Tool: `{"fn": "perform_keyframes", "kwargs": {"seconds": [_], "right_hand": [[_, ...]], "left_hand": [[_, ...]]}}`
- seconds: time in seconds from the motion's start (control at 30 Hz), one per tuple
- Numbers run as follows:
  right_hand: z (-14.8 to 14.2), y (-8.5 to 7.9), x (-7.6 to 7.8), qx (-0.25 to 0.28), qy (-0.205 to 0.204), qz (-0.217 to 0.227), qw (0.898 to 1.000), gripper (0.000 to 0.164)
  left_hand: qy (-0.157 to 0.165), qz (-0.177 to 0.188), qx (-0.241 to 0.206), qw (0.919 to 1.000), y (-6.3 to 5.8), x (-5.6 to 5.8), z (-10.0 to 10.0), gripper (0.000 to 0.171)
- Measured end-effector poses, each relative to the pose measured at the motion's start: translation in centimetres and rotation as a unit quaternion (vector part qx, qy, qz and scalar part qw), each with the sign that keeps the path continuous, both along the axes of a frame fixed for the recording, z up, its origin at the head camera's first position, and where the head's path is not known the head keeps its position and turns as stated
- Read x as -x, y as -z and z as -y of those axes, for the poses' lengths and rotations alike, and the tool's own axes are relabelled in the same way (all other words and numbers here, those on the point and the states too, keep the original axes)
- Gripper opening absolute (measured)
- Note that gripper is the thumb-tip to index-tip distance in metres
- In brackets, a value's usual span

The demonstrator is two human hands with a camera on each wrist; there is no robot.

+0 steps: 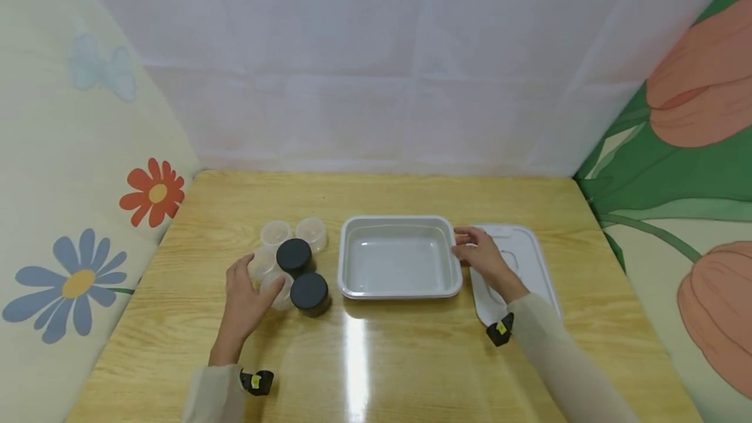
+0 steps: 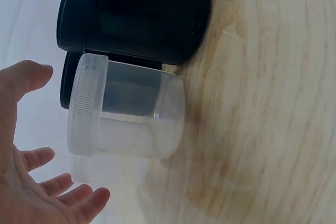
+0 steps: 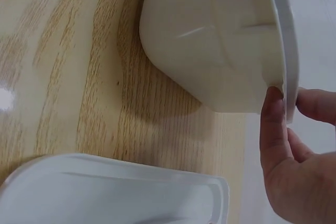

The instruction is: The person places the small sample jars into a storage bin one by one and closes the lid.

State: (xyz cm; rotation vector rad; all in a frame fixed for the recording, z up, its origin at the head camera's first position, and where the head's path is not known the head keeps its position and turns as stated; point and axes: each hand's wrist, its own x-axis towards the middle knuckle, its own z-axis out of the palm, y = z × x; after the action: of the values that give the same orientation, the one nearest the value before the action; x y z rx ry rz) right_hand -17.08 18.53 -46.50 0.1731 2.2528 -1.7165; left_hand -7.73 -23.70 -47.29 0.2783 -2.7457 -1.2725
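Note:
My left hand [image 1: 245, 299] reaches around the nearest clear plastic jar [image 1: 277, 294], thumb and fingers spread apart. In the left wrist view, a gap shows between the thumb and that jar's ribbed lid [image 2: 86, 103]. Two black-lidded jars [image 1: 310, 291] stand to its right, and more clear jars [image 1: 276, 232] are grouped behind. With thumb and fingers, my right hand [image 1: 486, 258] pinches the right rim of a white rectangular tub [image 1: 399, 294]. The right wrist view shows a finger under the rim of the tub [image 3: 210, 51] and the thumb on the other side.
A white lid [image 1: 525, 247] lies flat on the table right of the tub, partly under my right forearm. The wooden table [image 1: 411, 358] ends at a white cloth [image 1: 376, 83] at the back. Flower-printed panels [image 1: 76, 227] flank both sides.

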Motion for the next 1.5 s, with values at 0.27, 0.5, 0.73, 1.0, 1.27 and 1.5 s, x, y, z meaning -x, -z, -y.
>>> {"fn": "perform_keyframes", "kwargs": {"seconds": [0.27,0.5,0.73,1.0,1.27,1.5], "right_hand": [[0.1,-0.1,-0.2,-0.001,-0.002,0.008,1.000,0.050],[-0.1,0.0,-0.2,-0.009,0.004,0.005,1.000,0.050],[0.1,0.0,-0.1,-0.023,0.002,0.006,1.000,0.049],[0.1,-0.3,-0.2,-0.029,0.003,0.005,1.000,0.050],[0.2,-0.5,-0.3,-0.026,-0.011,0.002,1.000,0.050],[-0.1,-0.5,-0.4,-0.016,-0.007,-0.001,1.000,0.051]], "left_hand": [[-0.020,-0.033,-0.006,0.9993,0.9,-0.3,-0.2,0.072],[-0.031,-0.056,-0.008,0.9979,1.8,0.6,0.1,0.070],[-0.031,-0.041,-0.023,0.9984,1.7,1.2,0.4,0.071],[-0.035,-0.006,-0.034,0.9988,1.7,1.8,0.6,0.072],[-0.050,0.012,-0.043,0.9978,1.9,1.6,1.0,0.073],[-0.063,0.025,-0.069,0.9953,1.6,2.3,1.0,0.069]]}}
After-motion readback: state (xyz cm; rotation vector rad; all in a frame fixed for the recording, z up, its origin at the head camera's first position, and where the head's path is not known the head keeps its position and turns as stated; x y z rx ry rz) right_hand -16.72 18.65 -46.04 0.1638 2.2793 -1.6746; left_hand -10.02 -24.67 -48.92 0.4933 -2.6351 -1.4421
